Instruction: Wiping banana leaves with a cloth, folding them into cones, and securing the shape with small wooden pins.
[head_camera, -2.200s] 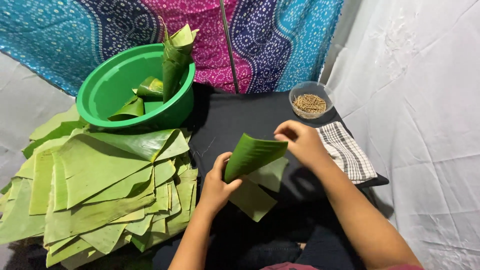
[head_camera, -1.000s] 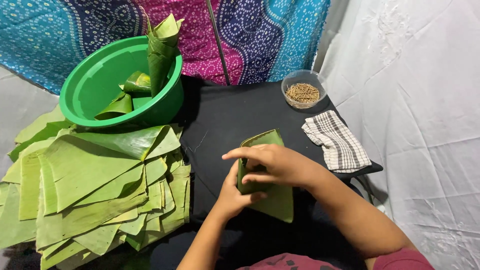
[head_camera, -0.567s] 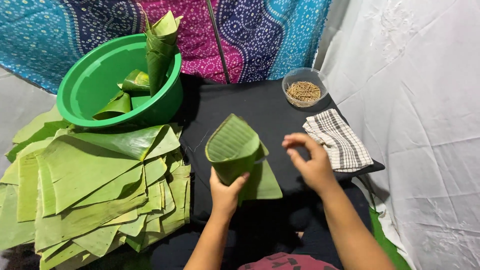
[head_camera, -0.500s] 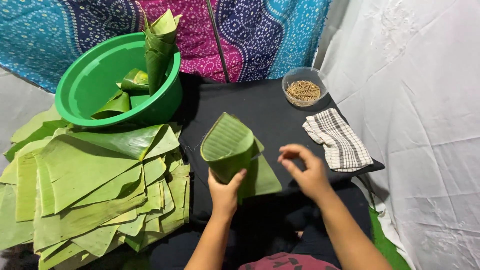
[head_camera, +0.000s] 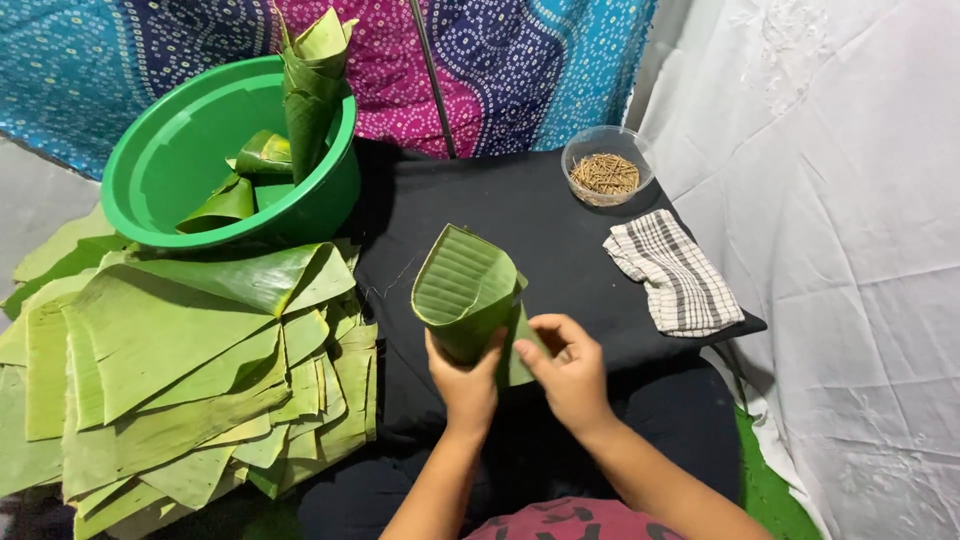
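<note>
Gripping the light, springy leaf cone (head_camera: 465, 295) near the table's front edge, our left hand (head_camera: 465, 385) clasps its base while our right hand (head_camera: 568, 370) pinches the loose flap, where we judge it tears least

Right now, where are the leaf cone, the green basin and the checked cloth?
leaf cone (head_camera: 465, 290), head view, ribbed inner face.
green basin (head_camera: 165, 165), head view, bare inside wall.
checked cloth (head_camera: 675, 272), head view, middle of the fold.

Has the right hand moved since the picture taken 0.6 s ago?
Yes. The right hand came in from near the checked cloth to the leaf cone.
</note>
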